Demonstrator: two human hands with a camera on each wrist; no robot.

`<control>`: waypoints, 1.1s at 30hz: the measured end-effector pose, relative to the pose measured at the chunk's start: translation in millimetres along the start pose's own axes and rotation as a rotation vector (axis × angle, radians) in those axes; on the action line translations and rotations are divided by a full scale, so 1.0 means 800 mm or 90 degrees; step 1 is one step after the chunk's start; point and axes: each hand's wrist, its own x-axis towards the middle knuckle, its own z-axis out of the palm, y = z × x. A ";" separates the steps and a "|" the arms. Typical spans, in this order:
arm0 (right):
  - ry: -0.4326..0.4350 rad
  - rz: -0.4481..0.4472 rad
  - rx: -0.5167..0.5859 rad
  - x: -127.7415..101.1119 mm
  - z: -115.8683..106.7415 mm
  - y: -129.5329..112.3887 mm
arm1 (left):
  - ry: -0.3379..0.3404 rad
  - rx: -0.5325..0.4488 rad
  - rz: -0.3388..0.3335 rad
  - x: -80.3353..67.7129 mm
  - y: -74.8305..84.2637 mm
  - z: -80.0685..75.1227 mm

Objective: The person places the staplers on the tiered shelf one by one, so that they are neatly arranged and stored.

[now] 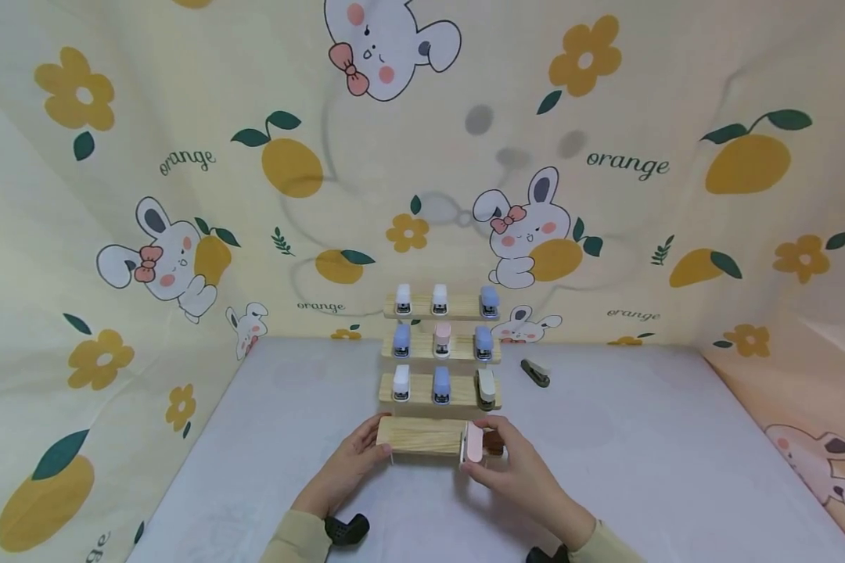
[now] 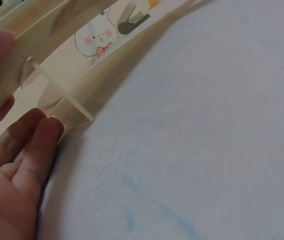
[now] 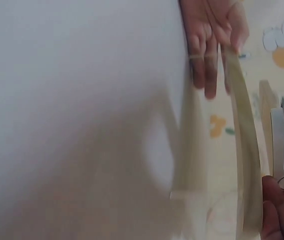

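Note:
My left hand (image 1: 352, 463) grips the left end of the lowest wooden shelf board (image 1: 421, 435), thumb at its front edge. In the left wrist view, a thin clear support (image 2: 61, 92) runs from under the board down to the table. With my right hand (image 1: 524, 471) I hold a pink stapler (image 1: 474, 443) between thumb and fingers, at the right end of the same board. It is turned on its side, and its white base (image 3: 278, 145) shows in the right wrist view.
Behind rise three more wooden tiers (image 1: 429, 397) carrying white, blue, pink and grey-green staplers. A dark green stapler (image 1: 536, 373) lies on the white tabletop (image 1: 627, 438) to their right. A printed cloth (image 1: 366, 219) hangs behind and at both sides.

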 end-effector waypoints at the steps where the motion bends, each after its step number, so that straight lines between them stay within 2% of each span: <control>1: -0.011 -0.004 0.007 0.003 0.004 -0.003 | 0.001 -0.002 -0.003 0.000 0.000 0.000; 8: -0.046 -0.024 0.001 0.036 0.043 0.031 | 0.005 -0.014 -0.001 -0.001 0.000 -0.001; 12: -0.056 -0.034 -0.001 0.048 0.058 0.028 | 0.004 -0.015 -0.004 0.000 -0.001 -0.001; 17: -0.053 -0.041 -0.038 0.058 0.073 0.025 | 0.003 -0.016 -0.012 0.000 -0.001 -0.001; 20: -0.051 -0.044 -0.061 0.064 0.081 0.021 | -0.001 -0.018 -0.004 -0.001 -0.001 -0.002; 28: -0.041 -0.054 -0.072 0.073 0.097 0.016 | -0.001 -0.018 0.001 -0.002 -0.001 -0.003; 33: -0.025 -0.080 -0.148 0.071 0.096 0.022 | -0.005 -0.011 0.002 -0.001 -0.001 -0.002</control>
